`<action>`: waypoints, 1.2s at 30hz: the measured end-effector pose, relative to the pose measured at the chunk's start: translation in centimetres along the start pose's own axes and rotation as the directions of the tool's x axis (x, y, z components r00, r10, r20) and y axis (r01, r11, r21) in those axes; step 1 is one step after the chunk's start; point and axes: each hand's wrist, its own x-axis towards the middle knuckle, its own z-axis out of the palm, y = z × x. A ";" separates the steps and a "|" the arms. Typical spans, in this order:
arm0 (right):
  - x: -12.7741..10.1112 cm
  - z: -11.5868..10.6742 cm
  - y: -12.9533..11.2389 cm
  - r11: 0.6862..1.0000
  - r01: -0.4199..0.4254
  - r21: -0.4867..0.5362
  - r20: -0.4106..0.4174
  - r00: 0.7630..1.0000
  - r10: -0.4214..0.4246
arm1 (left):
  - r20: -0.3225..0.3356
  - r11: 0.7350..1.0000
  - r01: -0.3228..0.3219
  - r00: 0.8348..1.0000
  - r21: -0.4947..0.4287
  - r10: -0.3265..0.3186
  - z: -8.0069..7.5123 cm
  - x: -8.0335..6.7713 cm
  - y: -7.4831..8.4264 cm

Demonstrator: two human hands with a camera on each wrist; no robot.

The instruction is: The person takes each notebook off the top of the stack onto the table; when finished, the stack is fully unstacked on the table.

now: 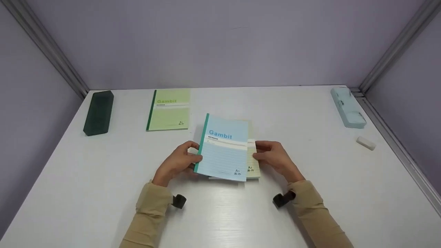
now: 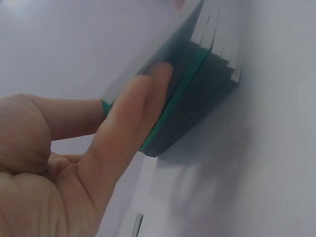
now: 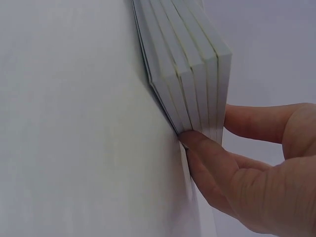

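Note:
A light blue notebook [image 1: 224, 151] lies tilted over a stack of several notebooks, whose top one is a pale yellow notebook [image 1: 254, 163] showing along the right side. My left hand [image 1: 178, 161] pinches the blue notebook by its green spine, thumb on the cover. In the left wrist view, fingers [image 2: 131, 106] reach underneath it, between it and the stack. At the opposite side my right hand [image 1: 277, 159] grips the stack's right edge, thumb on top. The right wrist view shows the page edges of the stack [image 3: 195, 81] with fingers [image 3: 210, 158] beneath. Most of the yellow cover is hidden.
A green notebook [image 1: 171, 112] lies flat at the back left. Farther left is a dark green box-like case [image 1: 99, 113]. A light blue case [image 1: 348, 108] stands at the back right, with a white eraser-like block [image 1: 366, 143] near it. Walls border the white table [image 1: 296, 113].

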 end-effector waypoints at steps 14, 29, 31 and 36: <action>0.1 -0.2 0.0 1.000 0.013 -0.019 0.000 1.000 -0.013 | -0.079 0.993 -0.054 0.996 -0.104 0.046 -1.0 1.5 1.5; 0.2 -0.1 -0.1 0.999 0.021 0.025 0.005 1.000 -0.022 | -0.154 0.972 -0.130 0.983 -0.195 0.100 -1.3 4.8 4.4; 0.2 -0.1 0.0 0.999 0.023 0.026 0.006 1.000 -0.023 | -0.164 0.971 -0.131 0.981 -0.198 0.099 -1.4 5.4 4.6; 0.1 0.0 0.0 1.000 0.019 0.011 0.000 1.000 -0.019 | -0.186 0.968 -0.139 0.977 -0.207 0.100 -1.8 6.9 5.1</action>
